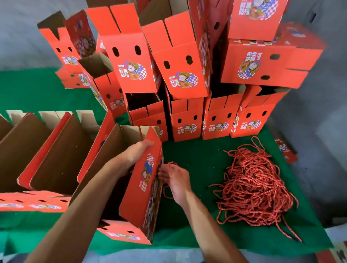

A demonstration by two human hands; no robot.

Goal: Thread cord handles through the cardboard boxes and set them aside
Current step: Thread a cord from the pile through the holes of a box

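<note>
An open red cardboard box (143, 192) with a printed cartoon label stands at the table's near edge. My left hand (136, 150) grips the top rim of its right wall, fingers curled over the edge. My right hand (173, 179) is against the outside of that wall and pinches a red twisted cord (166, 191), whose loop hangs below the hand. Where the cord meets the box is hidden by my fingers. A loose heap of the same red cords (258, 186) lies to the right on the green cloth.
A row of open red boxes (46, 155) stands to the left of the held one. Stacked red boxes (183, 75) rise at the back of the green-covered table (197, 152). Grey floor lies beyond the table's right edge; a flat carton (286, 151) lies there.
</note>
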